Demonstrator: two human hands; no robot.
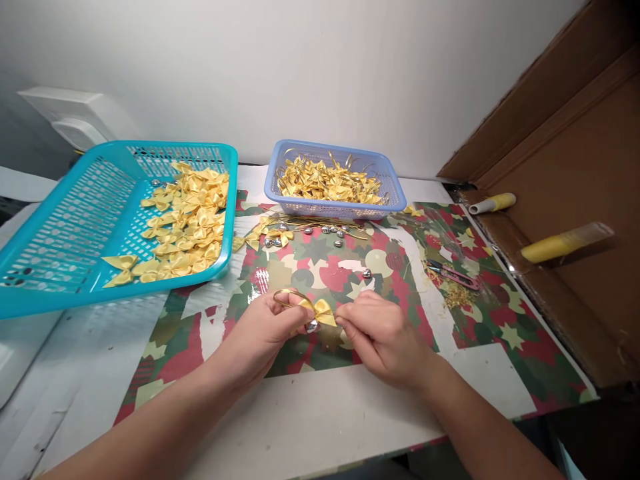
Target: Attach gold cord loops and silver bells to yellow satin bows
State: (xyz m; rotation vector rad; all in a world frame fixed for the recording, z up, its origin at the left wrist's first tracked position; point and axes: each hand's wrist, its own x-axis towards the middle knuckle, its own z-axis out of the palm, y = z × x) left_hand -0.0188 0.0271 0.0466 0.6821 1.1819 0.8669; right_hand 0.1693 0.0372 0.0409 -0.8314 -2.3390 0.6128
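My left hand [263,330] and my right hand [383,333] meet over the patterned paper near the table's front. Together they pinch a small gold ribbon bow [320,311] with a thin gold loop [287,297] rising from it on the left and a small silver bead [313,326] beneath. The left fingers are closed on the bow's left side and loop. The right fingertips pinch the bow's right wing.
A tilted turquoise basket [75,220] at the left holds several gold bows. A blue basket [390,180] at the back holds finished bows with loops. Loose silver beads [333,231] and bows lie before it. Pink snips [453,273] lie right, by a cardboard wall [575,173].
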